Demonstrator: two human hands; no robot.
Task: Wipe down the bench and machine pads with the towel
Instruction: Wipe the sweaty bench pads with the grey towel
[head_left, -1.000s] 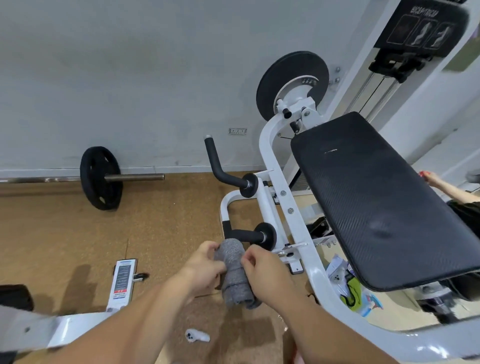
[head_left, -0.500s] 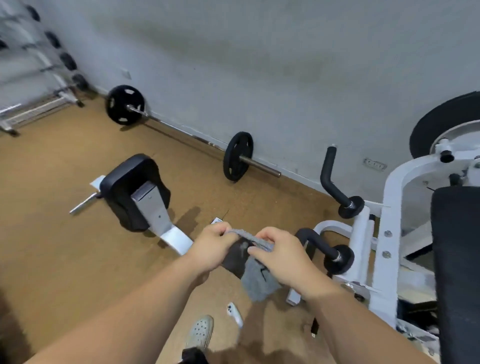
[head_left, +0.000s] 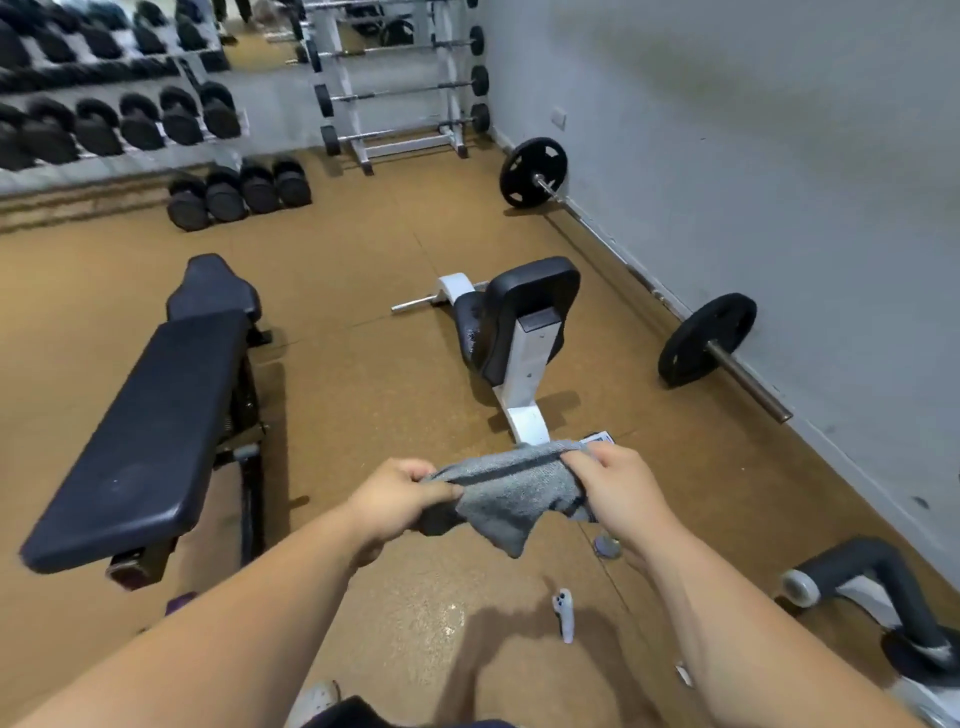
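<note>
tan gym floor below. my left grip and right grip each pinch an end of the grey towel, stretched between them, long axis left to right, middle sagging downward.

Both bare forearms extended forward from lower edge of view, angled inward toward centre. Left hand held knuckles up, fingers curled, one end of towel pinched between thumb and fingers. Right hand held level with left, back of hand turned up, fingers curled round opposite end of towel. Hands set apart, towel stretched between both sets of fingers, loose corner hung below fingers. Wrists held roughly straight.
</note>
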